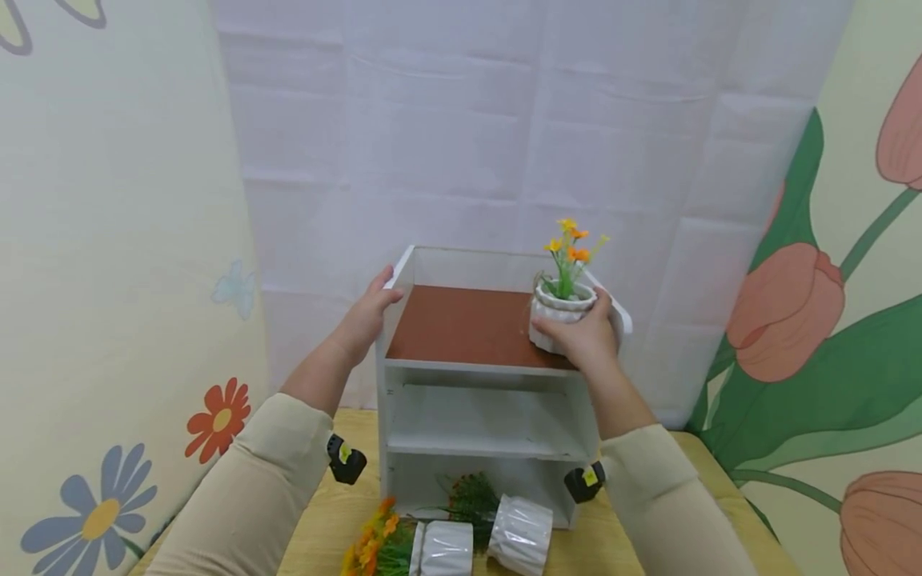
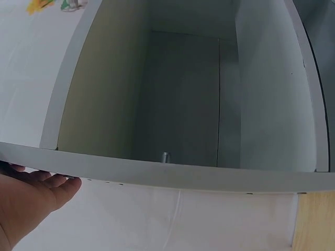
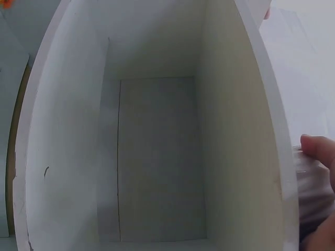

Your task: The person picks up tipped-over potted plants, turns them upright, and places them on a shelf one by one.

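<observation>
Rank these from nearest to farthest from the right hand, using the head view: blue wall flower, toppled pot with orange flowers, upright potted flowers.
1. Upright potted flowers: held in the right hand.
2. Toppled pot with orange flowers: lower down, bottom centre.
3. Blue wall flower: far left, lower corner.

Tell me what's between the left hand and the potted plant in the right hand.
Head view: the unit's left side panel, which the left hand grips, then bare red-brown top board up to the potted plant.
</observation>
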The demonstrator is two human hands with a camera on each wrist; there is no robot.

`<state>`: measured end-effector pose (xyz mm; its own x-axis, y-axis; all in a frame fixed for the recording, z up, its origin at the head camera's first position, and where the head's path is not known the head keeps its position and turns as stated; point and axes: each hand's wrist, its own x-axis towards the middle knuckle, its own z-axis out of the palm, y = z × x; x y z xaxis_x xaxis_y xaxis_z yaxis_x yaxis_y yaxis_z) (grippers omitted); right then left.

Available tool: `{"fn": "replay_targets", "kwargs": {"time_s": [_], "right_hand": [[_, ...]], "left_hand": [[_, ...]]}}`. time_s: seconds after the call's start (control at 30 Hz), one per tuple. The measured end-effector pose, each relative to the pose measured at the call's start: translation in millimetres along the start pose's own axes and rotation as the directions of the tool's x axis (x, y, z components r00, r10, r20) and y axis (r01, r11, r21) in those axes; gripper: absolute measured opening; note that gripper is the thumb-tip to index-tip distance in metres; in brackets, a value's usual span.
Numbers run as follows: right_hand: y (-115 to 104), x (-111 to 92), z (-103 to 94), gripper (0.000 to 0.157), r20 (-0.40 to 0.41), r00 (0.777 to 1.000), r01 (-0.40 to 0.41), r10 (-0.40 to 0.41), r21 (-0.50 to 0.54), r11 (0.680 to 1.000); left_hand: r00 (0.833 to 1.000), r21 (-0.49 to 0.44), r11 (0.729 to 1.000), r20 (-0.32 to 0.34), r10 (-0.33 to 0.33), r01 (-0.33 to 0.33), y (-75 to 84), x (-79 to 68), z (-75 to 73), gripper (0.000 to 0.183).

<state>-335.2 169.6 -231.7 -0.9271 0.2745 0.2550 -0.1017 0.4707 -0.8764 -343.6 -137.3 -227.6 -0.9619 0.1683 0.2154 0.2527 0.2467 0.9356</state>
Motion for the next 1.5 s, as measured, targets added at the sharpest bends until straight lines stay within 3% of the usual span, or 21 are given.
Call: {"fn": "replay_targets", "kwargs": {"time_s": [1.13,1.5], "right_hand": [[3,13,24.7,0.109,-0.106,0.994,0.018,-0.013,0.052,0.998],[5,14,25.0,0.12,-0.11,0.993,0.047,-0.039,0.077,0.996]], "left_hand": [[1.0,0.001,1.0,-0.009,-0.002,0.002,0.4,-0.9,-3.4,0.065],[1.0,0.003,1.0,-0.002,0.002,-0.002,-0.1,-0.5,-3.1,0.065]]}}
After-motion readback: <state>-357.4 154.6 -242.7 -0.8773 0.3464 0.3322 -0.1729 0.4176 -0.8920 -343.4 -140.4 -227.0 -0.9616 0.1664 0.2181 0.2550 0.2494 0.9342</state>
